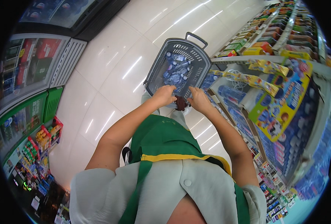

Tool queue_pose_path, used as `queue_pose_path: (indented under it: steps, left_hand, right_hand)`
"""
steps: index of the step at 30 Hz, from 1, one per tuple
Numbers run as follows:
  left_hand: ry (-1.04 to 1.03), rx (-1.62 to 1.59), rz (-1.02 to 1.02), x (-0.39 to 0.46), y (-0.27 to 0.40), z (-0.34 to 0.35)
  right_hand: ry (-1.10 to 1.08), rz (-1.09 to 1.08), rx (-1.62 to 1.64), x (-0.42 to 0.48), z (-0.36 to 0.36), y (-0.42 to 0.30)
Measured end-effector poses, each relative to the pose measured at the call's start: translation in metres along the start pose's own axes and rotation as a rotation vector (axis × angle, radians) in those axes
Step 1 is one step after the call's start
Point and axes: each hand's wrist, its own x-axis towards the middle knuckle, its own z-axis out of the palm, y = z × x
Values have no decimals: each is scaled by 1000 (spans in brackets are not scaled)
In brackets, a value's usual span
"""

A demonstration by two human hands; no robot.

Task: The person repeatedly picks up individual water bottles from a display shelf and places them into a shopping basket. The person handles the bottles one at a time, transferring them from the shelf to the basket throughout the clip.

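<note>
A dark grey plastic shopping basket (154,67) stands before me, with a pile of small clear water bottles (176,70) in it. My left hand (164,95) is over the basket's near end, fingers apart and curved. Opposite it, a short gap away, my right hand (199,98) has its thumb and fingers spread above the same end. Between the two hands a dark brown cloth-like thing (180,103) lies at the near rim; whether a fingertip touches it I cannot tell. Nothing is plainly gripped by either hand.
Shelves of bottled drinks (269,39) and a rack of water bottles (232,95) with a colourful sign (283,103) line the right. Drinks coolers (36,61) stand at the left, with racks of packaged goods (43,137) below them. Pale floor tiles (109,70) lie between.
</note>
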Motion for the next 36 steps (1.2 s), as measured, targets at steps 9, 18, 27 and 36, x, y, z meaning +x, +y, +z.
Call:
queue_pose_path:
  steps: [9, 18, 27, 36]
  left_hand:
    - [-169, -31, -218, 82, -128, 78]
    - [-145, -32, -306, 203, -232, 138]
    - [-122, -105, -453, 246, -269, 157]
    - [-89, -147, -462, 212, -276, 177]
  right_hand:
    - [-238, 258, 169, 69, 153, 102]
    - [-264, 358, 107, 198, 291, 237]
    - [-37, 485, 50, 336, 365, 318]
    - [-140, 395, 133, 330, 376, 310]
